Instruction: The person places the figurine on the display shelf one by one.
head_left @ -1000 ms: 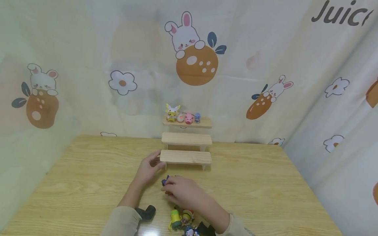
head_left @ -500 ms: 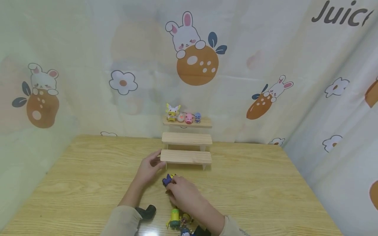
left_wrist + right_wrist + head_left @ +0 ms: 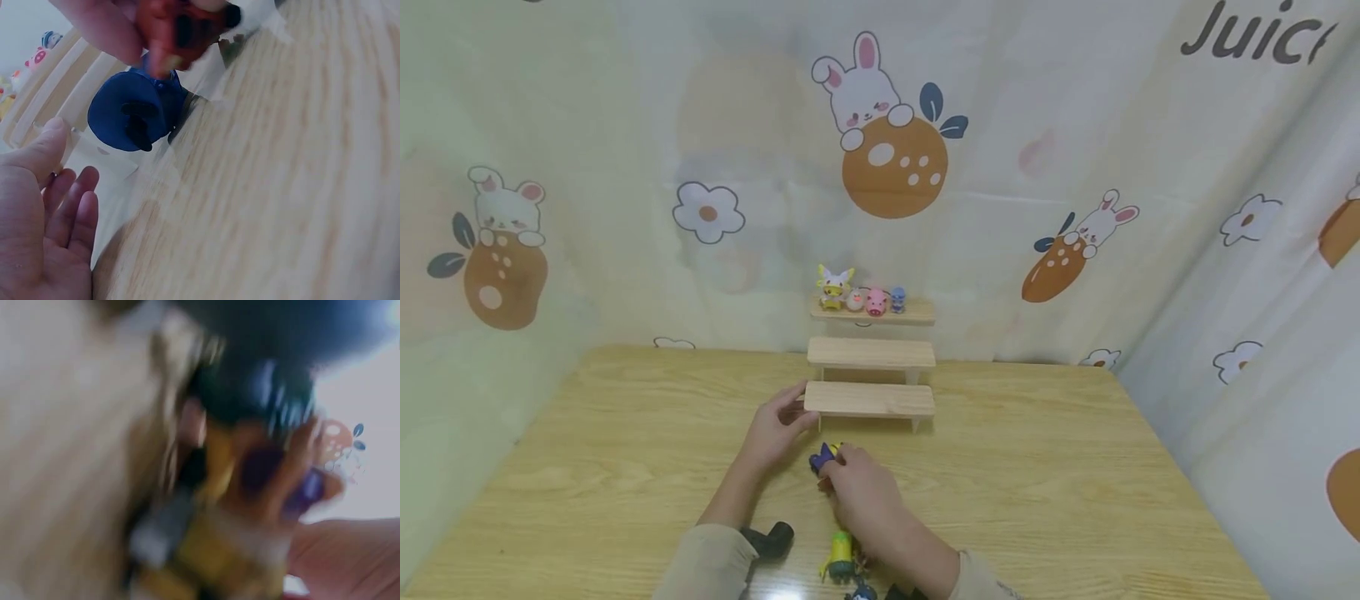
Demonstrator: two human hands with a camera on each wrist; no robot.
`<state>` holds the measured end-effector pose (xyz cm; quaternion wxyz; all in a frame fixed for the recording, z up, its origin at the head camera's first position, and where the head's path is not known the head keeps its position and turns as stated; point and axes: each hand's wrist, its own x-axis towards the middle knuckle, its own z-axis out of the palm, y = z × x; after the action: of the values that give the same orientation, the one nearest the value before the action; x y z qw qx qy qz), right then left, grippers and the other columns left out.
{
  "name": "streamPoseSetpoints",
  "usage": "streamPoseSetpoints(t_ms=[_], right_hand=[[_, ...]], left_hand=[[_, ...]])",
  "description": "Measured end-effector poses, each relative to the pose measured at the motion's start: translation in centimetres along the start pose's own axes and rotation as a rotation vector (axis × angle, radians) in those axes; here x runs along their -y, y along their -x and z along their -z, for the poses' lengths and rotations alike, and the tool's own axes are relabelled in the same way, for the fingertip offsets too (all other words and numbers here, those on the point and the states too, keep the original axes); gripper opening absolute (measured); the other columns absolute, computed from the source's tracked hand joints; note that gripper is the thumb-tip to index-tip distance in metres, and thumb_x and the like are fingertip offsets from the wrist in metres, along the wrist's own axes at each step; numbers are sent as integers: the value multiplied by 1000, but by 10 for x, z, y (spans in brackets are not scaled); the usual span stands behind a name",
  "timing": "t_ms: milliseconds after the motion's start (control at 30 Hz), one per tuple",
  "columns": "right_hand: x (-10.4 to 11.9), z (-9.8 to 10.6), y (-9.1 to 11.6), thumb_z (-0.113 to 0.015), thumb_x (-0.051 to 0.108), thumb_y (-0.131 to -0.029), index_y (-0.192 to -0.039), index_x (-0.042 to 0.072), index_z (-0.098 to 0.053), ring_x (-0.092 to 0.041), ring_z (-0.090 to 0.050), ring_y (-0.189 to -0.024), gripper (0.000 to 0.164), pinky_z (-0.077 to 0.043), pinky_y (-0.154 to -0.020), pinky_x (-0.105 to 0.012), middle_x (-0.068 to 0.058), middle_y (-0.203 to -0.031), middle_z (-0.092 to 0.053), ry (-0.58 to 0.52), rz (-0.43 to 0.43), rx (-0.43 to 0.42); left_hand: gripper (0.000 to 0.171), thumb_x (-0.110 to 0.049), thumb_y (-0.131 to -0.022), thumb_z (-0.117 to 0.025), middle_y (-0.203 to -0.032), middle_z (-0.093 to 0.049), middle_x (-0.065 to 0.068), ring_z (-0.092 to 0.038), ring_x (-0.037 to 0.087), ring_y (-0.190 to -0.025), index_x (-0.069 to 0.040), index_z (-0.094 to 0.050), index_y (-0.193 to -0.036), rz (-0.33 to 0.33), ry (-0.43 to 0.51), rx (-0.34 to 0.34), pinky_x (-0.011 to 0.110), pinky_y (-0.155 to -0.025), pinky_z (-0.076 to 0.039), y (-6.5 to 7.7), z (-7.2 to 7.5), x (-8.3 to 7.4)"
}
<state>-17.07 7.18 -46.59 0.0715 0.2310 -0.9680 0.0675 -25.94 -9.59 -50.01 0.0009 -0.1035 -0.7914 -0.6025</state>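
My left hand [image 3: 775, 429] rests at the left end of the lowest step of a small wooden display stand [image 3: 871, 400]. Its thumb [image 3: 53, 134] is right at the board's edge and the other fingers are loosely bent. Just in front of the stand, my right hand [image 3: 865, 492] pinches a small red toy figurine with black parts [image 3: 187, 31], mostly covered by the fingers in the head view. Beside it, close to the tabletop, is a blue figurine [image 3: 822, 457] with a wide, round blue part. In the left wrist view the red one overlaps it.
Four-legged-looking and round figurines, including a pink pig [image 3: 876, 302], line the top step [image 3: 917, 313]. Near my right forearm lie a yellow-green figurine [image 3: 842, 557] and a dark blue one [image 3: 861, 592]. A black curved object [image 3: 772, 542] is beside my left sleeve. A printed curtain [image 3: 760, 275] hangs behind.
My right hand has shifted slightly, showing more of the blue figurine, and its forearm has swung left over the loose figurines. My left hand stays at the stand.
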Motion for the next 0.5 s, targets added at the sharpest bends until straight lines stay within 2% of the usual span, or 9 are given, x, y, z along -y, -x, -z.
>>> streamPoseSetpoints(t_ms=[133,333,467,500], right_hand=[[-12,6,-2,-72,23,-83,-96,17,-71,-8,-56,-75,14,-49,-58,-17,3,-90,-59,-98,11,-6],[-36,23,-5,-69,16,-86,-107,9,-68,-10,-63,-83,22,-53,-69,-17,-1,-97,-64,-449,-28,73],[-58,23,-7,-64,16,-91,-108,10,-69,-14,-66,-90,19,-54,-75,-17,-1,-101,-68,-605,3,120],[-63,23,-8,-63,15,-91,-108,11,-69,-16,-66,-92,18,-54,-76,-17,-1,-102,-68,-639,10,134]], left_hand=[[61,-16,-90,-66,-137,-50,19,-58,35,-115,-4,-40,-143,1,12,10,44,-101,-48,7,1,-13],[61,-16,-89,-67,-137,-50,19,-58,35,-114,-4,-40,-143,-3,18,2,43,-101,-48,8,0,-12],[62,-18,-89,-67,-142,-46,18,-58,34,-115,-5,-40,-143,6,0,1,43,-102,-47,9,2,-15],[61,-16,-90,-66,-143,-45,20,-56,35,-116,-3,-39,-143,11,0,5,44,-102,-46,11,2,-21]])
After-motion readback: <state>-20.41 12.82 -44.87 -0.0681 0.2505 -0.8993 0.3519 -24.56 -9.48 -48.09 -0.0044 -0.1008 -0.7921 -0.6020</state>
